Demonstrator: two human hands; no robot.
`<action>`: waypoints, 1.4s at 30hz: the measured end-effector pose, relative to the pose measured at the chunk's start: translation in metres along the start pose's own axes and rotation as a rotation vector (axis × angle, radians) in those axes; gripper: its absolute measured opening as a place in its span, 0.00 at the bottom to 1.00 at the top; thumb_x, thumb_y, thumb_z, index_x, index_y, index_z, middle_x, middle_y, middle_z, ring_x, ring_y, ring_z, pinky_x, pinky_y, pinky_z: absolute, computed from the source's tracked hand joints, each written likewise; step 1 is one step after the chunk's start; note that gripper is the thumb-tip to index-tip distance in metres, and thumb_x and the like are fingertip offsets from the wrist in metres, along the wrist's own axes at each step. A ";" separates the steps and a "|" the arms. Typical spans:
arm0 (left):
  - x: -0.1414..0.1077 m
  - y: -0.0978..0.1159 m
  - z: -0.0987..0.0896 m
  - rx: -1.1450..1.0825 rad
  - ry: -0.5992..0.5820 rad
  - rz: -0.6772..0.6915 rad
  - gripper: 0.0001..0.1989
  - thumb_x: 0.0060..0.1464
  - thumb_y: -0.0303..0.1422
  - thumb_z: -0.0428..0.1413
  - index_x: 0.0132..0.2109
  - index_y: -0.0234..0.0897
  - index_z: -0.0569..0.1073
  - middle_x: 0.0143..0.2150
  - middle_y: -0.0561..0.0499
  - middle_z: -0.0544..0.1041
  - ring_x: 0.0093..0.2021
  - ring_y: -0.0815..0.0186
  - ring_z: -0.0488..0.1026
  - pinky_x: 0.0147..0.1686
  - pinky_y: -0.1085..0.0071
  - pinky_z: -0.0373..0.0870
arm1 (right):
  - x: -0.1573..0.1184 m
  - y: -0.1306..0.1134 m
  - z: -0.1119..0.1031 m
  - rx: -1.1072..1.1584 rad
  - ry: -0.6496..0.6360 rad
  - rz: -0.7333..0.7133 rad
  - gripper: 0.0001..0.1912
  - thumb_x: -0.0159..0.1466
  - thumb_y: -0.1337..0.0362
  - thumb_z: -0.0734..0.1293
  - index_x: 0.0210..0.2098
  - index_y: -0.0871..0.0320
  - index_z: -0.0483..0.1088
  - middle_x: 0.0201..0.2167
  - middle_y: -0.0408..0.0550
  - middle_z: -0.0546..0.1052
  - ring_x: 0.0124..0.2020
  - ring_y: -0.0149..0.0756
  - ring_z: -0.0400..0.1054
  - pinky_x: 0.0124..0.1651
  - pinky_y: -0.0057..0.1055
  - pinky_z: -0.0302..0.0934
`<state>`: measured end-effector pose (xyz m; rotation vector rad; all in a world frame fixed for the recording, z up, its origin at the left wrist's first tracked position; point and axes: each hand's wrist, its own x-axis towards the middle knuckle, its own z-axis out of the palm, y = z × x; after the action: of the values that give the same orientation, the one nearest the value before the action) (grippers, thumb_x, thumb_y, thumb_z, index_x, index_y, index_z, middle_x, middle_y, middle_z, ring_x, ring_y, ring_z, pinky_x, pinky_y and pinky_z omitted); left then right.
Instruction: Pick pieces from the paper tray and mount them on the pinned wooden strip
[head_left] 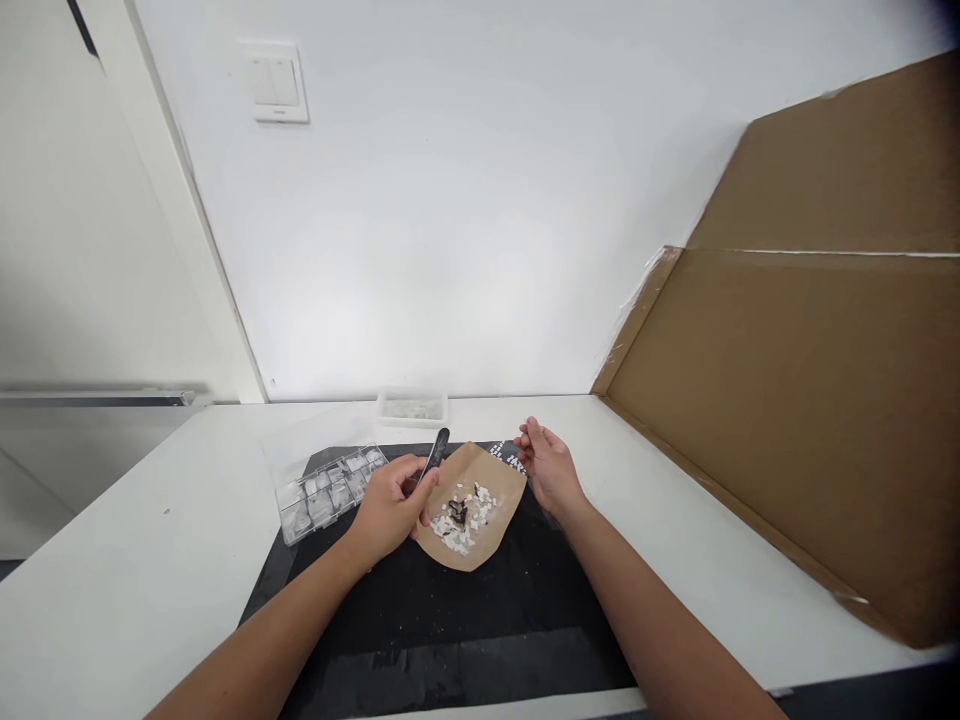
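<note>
White tabletop (135, 590), black matte mat (450, 635) atop; curved brown paper sheet (469, 463) over mat apparently corrals small white flakes (484, 496), left hand (386, 506) pinching slim black tool (436, 452) at its edge, tilted upward, right hand (551, 470) raised opposite, fingers curled, contents indeterminable.

Brown paper sheet (491, 550) at the bench's mid-width: matt, creased. Mat (450, 620) reaching the front edge: black, matt, scuffed. Compartment box (319, 497), left side: clear glossy plastic. Bench (97, 540): smooth, white. Panel (810, 400) along the right edge: matt brown cardboard.
</note>
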<state>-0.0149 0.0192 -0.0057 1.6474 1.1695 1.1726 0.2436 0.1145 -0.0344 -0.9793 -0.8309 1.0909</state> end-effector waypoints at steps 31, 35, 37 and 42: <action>0.000 -0.002 0.001 0.012 0.009 0.037 0.19 0.64 0.50 0.55 0.39 0.37 0.77 0.27 0.54 0.73 0.16 0.70 0.69 0.12 0.75 0.66 | -0.016 -0.010 0.010 -0.196 -0.149 -0.194 0.23 0.57 0.47 0.80 0.44 0.55 0.79 0.44 0.54 0.85 0.49 0.47 0.78 0.53 0.43 0.69; 0.000 0.000 0.000 0.018 0.002 0.039 0.20 0.65 0.50 0.55 0.40 0.37 0.77 0.25 0.55 0.72 0.15 0.70 0.68 0.13 0.74 0.66 | -0.017 -0.010 0.011 -0.273 -0.164 -0.231 0.25 0.58 0.45 0.78 0.45 0.55 0.79 0.41 0.53 0.85 0.46 0.47 0.79 0.54 0.44 0.69; -0.001 0.001 0.000 0.022 0.002 0.040 0.20 0.65 0.50 0.55 0.39 0.37 0.77 0.24 0.55 0.72 0.15 0.70 0.68 0.12 0.75 0.66 | -0.016 -0.010 0.011 -0.319 -0.161 -0.255 0.25 0.60 0.43 0.76 0.45 0.55 0.79 0.39 0.52 0.85 0.44 0.46 0.78 0.52 0.43 0.69; -0.001 0.001 0.000 0.026 -0.003 0.047 0.20 0.65 0.50 0.55 0.39 0.37 0.77 0.24 0.55 0.72 0.15 0.70 0.67 0.13 0.75 0.66 | -0.017 -0.013 0.009 -0.444 -0.125 -0.322 0.23 0.64 0.41 0.72 0.38 0.56 0.79 0.32 0.49 0.82 0.36 0.40 0.75 0.43 0.37 0.67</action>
<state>-0.0149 0.0183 -0.0050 1.7040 1.1544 1.1879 0.2356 0.0984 -0.0207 -1.1003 -1.3207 0.7069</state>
